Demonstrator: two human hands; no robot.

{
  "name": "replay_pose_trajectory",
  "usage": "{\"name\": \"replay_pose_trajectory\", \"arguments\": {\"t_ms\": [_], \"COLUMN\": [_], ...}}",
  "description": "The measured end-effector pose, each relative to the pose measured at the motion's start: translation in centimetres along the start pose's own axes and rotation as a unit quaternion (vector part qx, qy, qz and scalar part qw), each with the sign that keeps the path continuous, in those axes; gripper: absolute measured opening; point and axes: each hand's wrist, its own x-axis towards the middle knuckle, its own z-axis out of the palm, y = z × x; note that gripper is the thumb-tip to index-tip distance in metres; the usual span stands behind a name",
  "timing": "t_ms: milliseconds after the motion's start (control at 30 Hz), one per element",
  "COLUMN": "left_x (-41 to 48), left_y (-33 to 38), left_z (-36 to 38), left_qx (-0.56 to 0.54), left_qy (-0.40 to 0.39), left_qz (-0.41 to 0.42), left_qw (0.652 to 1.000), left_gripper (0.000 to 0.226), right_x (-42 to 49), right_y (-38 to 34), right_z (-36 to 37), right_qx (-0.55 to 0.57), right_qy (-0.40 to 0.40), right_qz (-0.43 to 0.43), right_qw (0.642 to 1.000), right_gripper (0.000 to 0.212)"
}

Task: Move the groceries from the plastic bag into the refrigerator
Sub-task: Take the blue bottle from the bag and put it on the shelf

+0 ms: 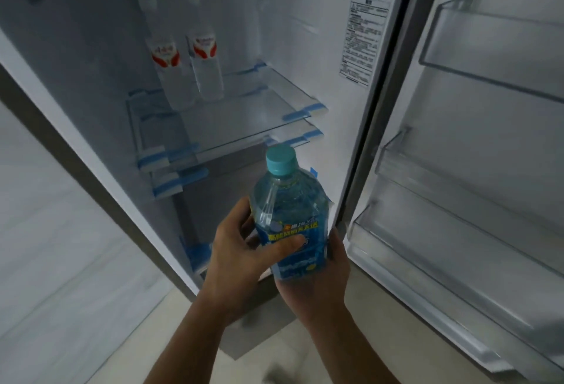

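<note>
Your left hand (241, 249) grips the blue bottle (290, 209) from the left, with the thumb lying across the front of its yellow-and-blue label and the fingers wrapped round behind. Your right hand (317, 280) cups the same bottle from below and from the right, its fingertips (334, 243) curled up along the bottle's right side. Between the two hands the bottle stands nearly upright, leaning slightly left, with its teal cap (280, 159) on top.

You hold it in the air in front of the open fridge (329, 63), just ahead of the front edge of the glass shelf (244, 121) and lower than it; it touches nothing but your hands.

On that shelf two water bottles (169, 69) (206, 60) with red-and-white labels stand upright side by side, just apart, toward the shelf's left rear corner. The rest of the shelf is bare glass, with blue tape at its corners.

A printed sticker (364, 38) is on the fridge's right inner wall. The door (488, 154) stands open at your right, its clear bins (476, 47) stacked one above another.
</note>
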Motion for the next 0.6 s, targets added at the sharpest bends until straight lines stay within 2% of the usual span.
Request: {"name": "replay_pose_trajectory", "arguments": {"t_ms": [133, 467, 600], "left_x": [3.1, 7.8, 9.4], "left_y": [-0.7, -0.4, 1.2], "left_z": [0.1, 2.0, 1.8], "left_qx": [-0.015, 0.021, 0.038], "left_qy": [0.005, 0.026, 0.049], "left_qz": [-0.006, -0.006, 0.015], "left_qw": [1.0, 0.999, 0.998], "left_gripper": [0.064, 0.067, 0.068], "right_x": [2.4, 6.7, 8.4], "right_y": [-1.3, -5.0, -5.7], "right_z": [-0.4, 0.5, 3.0], "right_qx": [-0.026, -0.072, -0.079], "right_qy": [0.009, 0.099, 0.081], "right_qz": [-0.014, -0.017, -0.004], "right_qw": [1.0, 0.992, 0.994], "right_gripper": [0.071, 0.064, 0.062]}}
